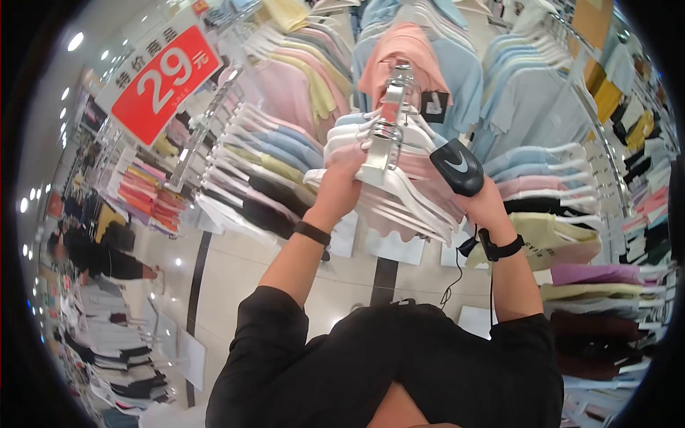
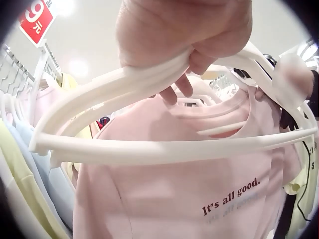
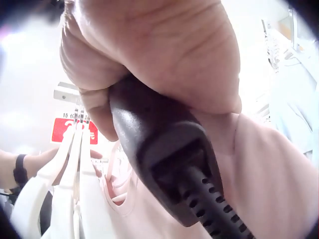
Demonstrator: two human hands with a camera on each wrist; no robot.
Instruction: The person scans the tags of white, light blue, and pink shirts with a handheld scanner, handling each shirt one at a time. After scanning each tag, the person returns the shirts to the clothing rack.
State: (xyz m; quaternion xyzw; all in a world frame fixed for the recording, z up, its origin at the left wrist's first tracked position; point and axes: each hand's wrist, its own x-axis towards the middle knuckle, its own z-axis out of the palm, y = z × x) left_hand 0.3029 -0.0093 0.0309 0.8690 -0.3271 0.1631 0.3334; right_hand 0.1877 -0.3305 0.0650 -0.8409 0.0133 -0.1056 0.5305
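Observation:
My left hand [image 1: 337, 192] grips white plastic hangers [image 2: 149, 152] beside the end of a chrome display arm [image 1: 386, 135]. In the left wrist view its fingers curl over the hangers' shoulders. Just behind them hangs a pink T-shirt [image 2: 149, 194] printed "It's all good." Around a black corded handheld scanner [image 1: 457, 167] my right hand [image 1: 489, 208] is wrapped, to the right of the hangers. The scanner's handle [image 3: 149, 119] and ribbed cable [image 3: 212, 211] show below the palm in the right wrist view. Its front points toward a black tag [image 1: 434, 107] by a peach garment [image 1: 407, 53].
Racks of pastel shirts [image 1: 264, 153] stand on the left, and more shirts [image 1: 546, 167] hang on the right. A red price sign [image 1: 165, 84] reading 29 rises at upper left. Farther off on the left, a person in black [image 1: 107, 253] stands on the tiled floor [image 1: 228, 264].

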